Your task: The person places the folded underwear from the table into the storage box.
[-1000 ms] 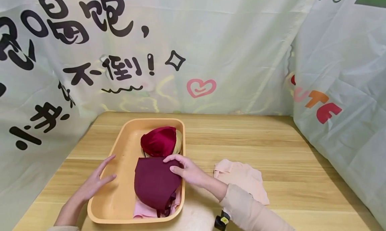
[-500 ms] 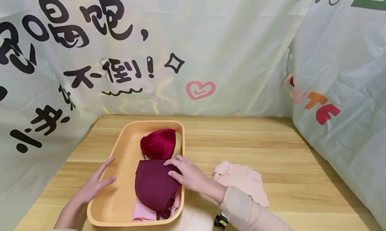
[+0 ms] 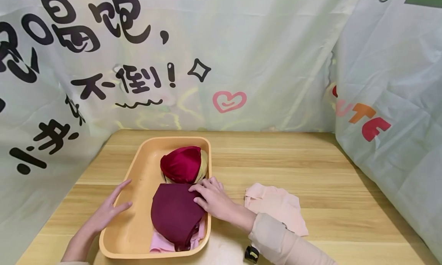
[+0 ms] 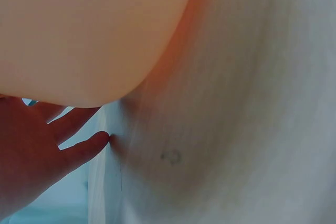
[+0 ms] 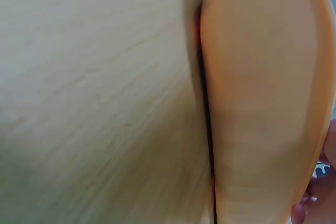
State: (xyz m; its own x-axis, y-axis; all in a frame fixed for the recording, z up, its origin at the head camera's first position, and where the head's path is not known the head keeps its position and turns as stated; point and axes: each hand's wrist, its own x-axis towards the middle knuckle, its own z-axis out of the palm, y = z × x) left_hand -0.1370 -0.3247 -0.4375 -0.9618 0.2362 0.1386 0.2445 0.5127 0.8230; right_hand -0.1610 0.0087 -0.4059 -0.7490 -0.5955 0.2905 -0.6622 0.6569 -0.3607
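Note:
An orange tray [image 3: 136, 219] stands on the table, with folded clothes along its right side. Nearest my right hand [image 3: 215, 199] lies a dark maroon folded bra [image 3: 177, 213], cup side up. That hand reaches over the tray's right rim, its thumb and forefinger apart on the bra's upper right part; some of its fingertips are hidden. Behind the bra is a red velvet bra [image 3: 181, 163] with a beige inside. Pink cloth [image 3: 161, 242] shows under the maroon one. At the left rim, my left hand [image 3: 108, 209] has its fingers spread and holds nothing.
A pale pink folded garment [image 3: 276, 207] lies on the wooden table [image 3: 276, 153] to the right of the tray, partly behind my right forearm. A small black object [image 3: 251, 253] is beside the right sleeve. Printed curtains [image 3: 276, 65] stand behind and at both sides.
The maroon bra has shifted slightly left and turned a little in the tray. My right fingers have bent a little more over the rim. My left hand stays at the left rim.

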